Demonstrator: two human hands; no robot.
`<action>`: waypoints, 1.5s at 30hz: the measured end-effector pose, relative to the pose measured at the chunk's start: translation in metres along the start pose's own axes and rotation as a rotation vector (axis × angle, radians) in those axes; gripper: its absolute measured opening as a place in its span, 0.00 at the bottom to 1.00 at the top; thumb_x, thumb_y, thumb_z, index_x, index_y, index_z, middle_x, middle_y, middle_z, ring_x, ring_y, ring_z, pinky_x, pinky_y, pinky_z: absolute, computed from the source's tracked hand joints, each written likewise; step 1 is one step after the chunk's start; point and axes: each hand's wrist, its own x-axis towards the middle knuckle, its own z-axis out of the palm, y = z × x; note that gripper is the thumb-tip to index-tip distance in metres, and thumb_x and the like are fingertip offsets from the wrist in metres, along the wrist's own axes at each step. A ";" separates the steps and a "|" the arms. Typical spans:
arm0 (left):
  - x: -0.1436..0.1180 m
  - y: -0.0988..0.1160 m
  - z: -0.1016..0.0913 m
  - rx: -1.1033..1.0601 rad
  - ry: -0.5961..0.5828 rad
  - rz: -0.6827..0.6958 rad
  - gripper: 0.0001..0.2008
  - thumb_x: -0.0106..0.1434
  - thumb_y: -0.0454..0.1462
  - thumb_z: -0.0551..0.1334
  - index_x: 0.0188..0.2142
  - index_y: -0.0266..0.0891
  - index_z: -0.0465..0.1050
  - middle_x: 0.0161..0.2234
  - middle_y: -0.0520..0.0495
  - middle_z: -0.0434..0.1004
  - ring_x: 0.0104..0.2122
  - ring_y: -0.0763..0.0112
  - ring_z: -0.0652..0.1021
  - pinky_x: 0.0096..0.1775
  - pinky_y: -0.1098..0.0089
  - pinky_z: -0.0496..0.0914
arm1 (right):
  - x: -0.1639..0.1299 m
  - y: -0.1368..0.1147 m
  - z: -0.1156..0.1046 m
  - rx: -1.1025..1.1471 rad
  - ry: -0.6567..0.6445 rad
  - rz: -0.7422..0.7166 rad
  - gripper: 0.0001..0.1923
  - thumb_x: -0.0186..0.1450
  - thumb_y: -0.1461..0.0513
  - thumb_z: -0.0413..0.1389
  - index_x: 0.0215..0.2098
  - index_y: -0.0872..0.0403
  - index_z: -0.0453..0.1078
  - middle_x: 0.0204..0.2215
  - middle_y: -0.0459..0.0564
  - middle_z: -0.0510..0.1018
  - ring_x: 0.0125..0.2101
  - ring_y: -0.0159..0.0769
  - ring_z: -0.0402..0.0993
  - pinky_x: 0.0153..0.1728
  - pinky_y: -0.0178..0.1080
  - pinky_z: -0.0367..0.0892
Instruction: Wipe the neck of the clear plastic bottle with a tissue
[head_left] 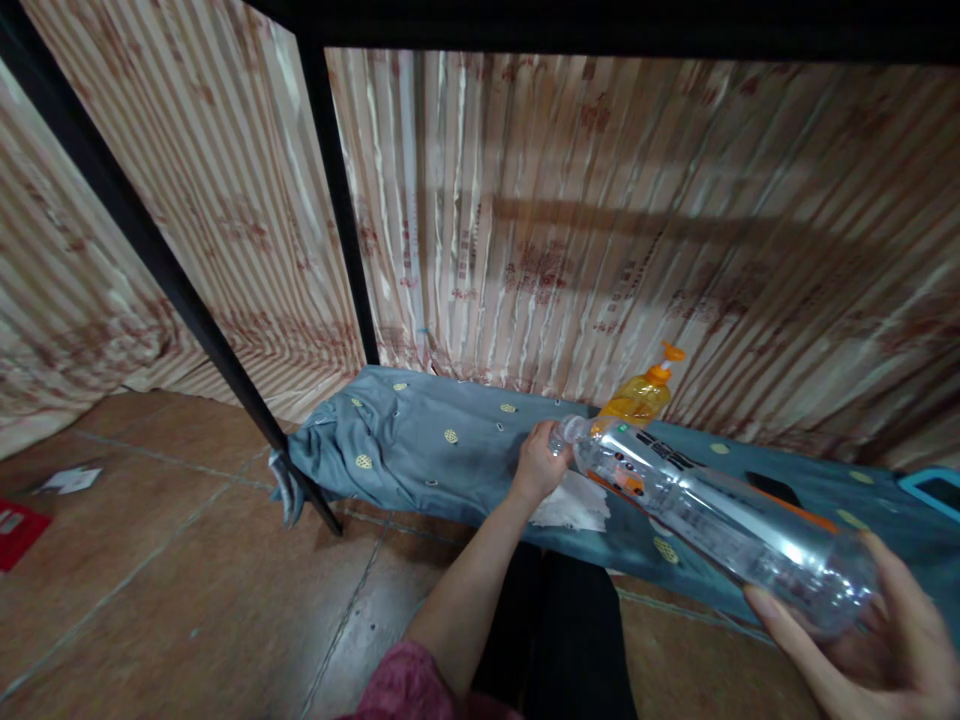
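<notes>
your right hand (862,640) at five o'clock grips the base of the clear plastic bottle (712,510), lying tilted across the blue cloth (420,440). your left hand (541,462) pinches its neck, the orange bottle (641,395) just behind at one o'clock.

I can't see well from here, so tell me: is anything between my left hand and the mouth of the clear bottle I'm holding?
Nothing visible. Your left hand is already at the neck end of the clear bottle, which your right hand holds by its base. The orange bottle stands behind, and the white cloth lies below, neither between them.
</notes>
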 end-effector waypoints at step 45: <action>0.001 -0.002 0.003 0.018 0.002 -0.001 0.11 0.58 0.32 0.66 0.41 0.39 0.72 0.41 0.45 0.79 0.44 0.61 0.79 0.49 0.63 0.73 | 0.007 0.005 -0.004 -0.024 0.021 -0.029 0.51 0.45 0.52 0.71 0.66 0.44 0.63 0.60 0.52 0.72 0.59 0.63 0.69 0.62 0.73 0.57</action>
